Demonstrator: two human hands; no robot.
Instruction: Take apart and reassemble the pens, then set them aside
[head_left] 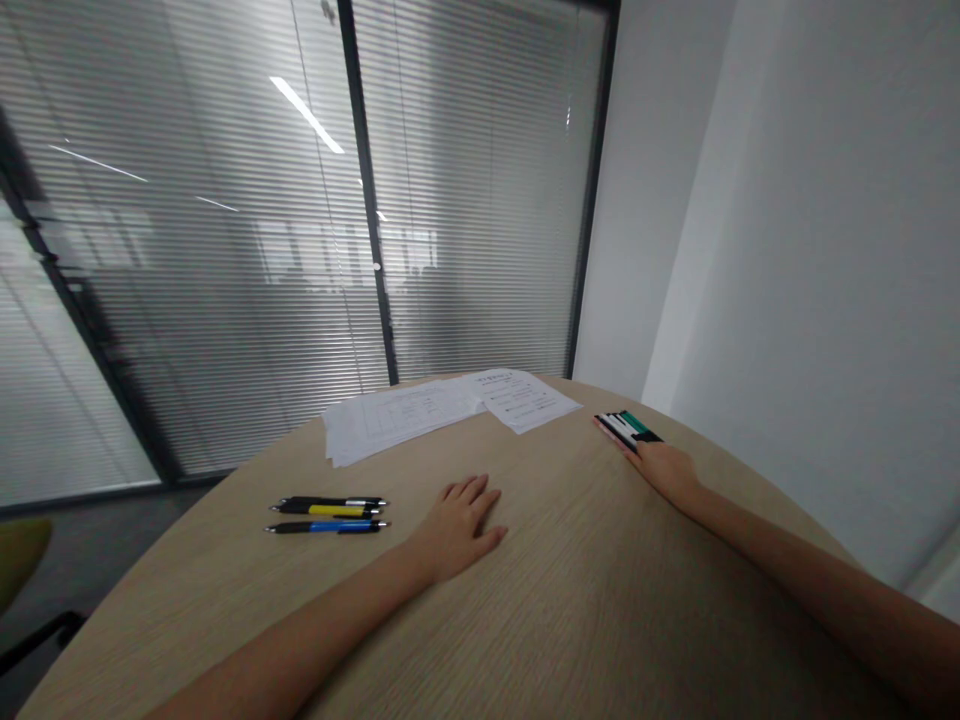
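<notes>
My left hand (457,530) lies palm down on the wooden table, its fingers spread and nothing in them. Left of it, three pens lie roughly parallel: a black one (322,500) at the back, a yellow-and-black one (341,511) close against it, and a blue-and-black one (334,526) nearest me. Over at the table's right side, my right hand (667,470) grips the near end of a flat rectangular pack (628,427) printed in green, white and black. The pack's contents cannot be made out, and some of my right fingers are hidden.
Several printed paper sheets (412,420) lie overlapping at the far side of the round table (555,580). Behind stands a glass partition with blinds (480,200); a white wall (810,250) is at the right. Part of a yellow-green chair (21,555) shows at the left.
</notes>
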